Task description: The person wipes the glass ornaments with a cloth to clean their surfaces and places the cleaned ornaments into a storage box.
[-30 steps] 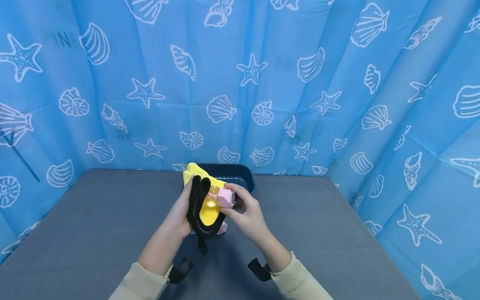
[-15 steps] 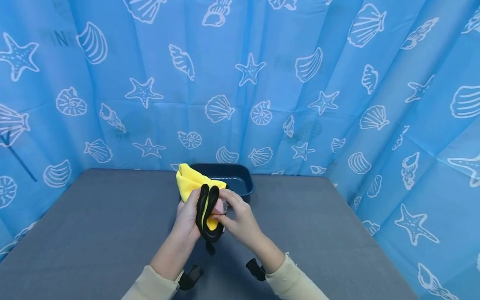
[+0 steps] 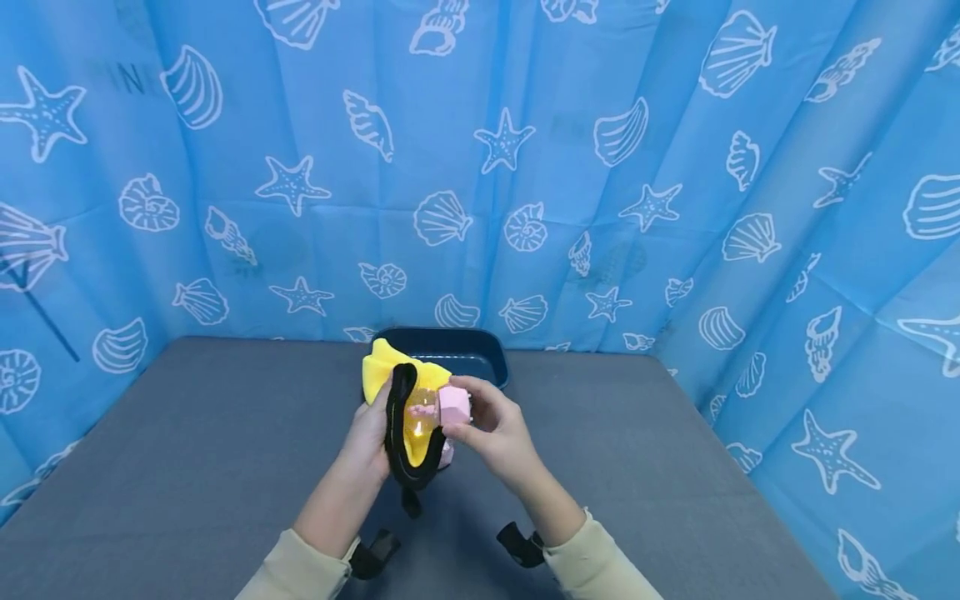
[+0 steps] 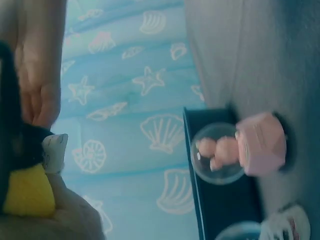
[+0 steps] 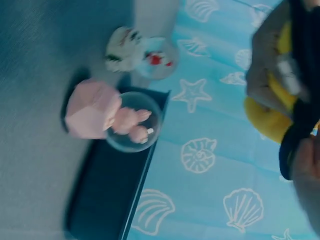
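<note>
My left hand [image 3: 369, 443] grips a yellow cloth [image 3: 384, 360] with a thick black edge, bunched up and open toward the right. Between thumb and fingers, my right hand [image 3: 497, 427] pinches the pink faceted base of a snow globe [image 3: 454, 406]. Its clear dome, with a small pink figure inside, lies sideways against the yellow cloth. Out of the cloth's black edge a white label [image 4: 55, 151] sticks, seen in the left wrist view. Both wrist views show the cloth and hands only partly, with the held globe largely hidden.
Below the hands, a second pink-based snow globe [image 5: 92, 111] stands on the grey table, as does a white-based one [image 5: 122, 50] with a red figure. Behind them is a dark blue tray [image 3: 487, 354], close to the blue shell-patterned curtain [image 3: 525, 167].
The right hand turned the pink globe down into the cloth's folds, then back so its dome shows again. The cloth's black edge shifted and now shows fewer folds.
</note>
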Demonstrator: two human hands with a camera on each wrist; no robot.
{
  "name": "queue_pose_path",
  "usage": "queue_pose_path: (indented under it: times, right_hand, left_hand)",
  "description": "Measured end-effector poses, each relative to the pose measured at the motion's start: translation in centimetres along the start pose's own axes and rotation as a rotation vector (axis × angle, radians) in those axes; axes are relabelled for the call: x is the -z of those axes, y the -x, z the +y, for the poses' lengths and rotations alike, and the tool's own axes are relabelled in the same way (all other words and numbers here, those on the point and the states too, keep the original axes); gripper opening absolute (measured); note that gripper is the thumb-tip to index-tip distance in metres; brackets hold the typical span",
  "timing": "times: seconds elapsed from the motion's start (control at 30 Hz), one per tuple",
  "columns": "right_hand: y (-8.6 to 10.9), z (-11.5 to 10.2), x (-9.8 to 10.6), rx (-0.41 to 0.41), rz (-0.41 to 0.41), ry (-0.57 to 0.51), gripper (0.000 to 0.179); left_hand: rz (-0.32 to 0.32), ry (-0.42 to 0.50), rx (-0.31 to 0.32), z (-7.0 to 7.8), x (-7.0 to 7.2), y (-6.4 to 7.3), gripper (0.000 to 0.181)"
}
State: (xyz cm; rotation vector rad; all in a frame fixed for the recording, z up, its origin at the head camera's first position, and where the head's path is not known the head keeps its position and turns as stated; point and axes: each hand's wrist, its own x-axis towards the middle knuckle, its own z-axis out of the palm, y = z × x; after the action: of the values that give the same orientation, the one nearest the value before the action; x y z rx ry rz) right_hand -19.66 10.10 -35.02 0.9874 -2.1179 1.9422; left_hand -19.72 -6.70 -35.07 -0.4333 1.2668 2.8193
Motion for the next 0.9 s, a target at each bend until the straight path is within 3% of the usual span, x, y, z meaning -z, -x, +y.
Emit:
queue_pose_path:
  times: [0.17,0.27,0.43,0.53,0.7,0.9]
  right_hand:
    - [-0.2,-0.6,0.4,-0.215,0.123,-0.155,0.052]
    - [-0.4,-0.7,0.3,-0.260,0.159,-0.152,0.051]
    - [-0.5,-0.4,-0.1,-0.282,0.164,-0.083,0.046]
    - [-0.5,-0.2,-0.5,-0.265,0.162,-0.034,0.045]
    - [-0.4,-0.1,-0.8,-0.224,0.157,0.022,0.044]
    - [0.0,0.1,-1.1,-0.202,0.138,0.015,0.047]
  left_hand:
    - [-0.132,0.035,0.039,0.6,0.4,0.2,0.067]
    - [-0.210,0.023,0.028,0.5,0.5,0.4,0.066]
    - [-0.279,-0.050,-0.078,-0.4,0.1,0.7,0.057]
    - [-0.247,-0.065,-0.135,-0.9,-0.2,0.8,0.054]
    - [-0.136,-0.060,-0.181,-1.2,-0.5,0.6,0.053]
    - [-0.008,0.062,-0.123,-1.0,-0.3,0.0,0.054]
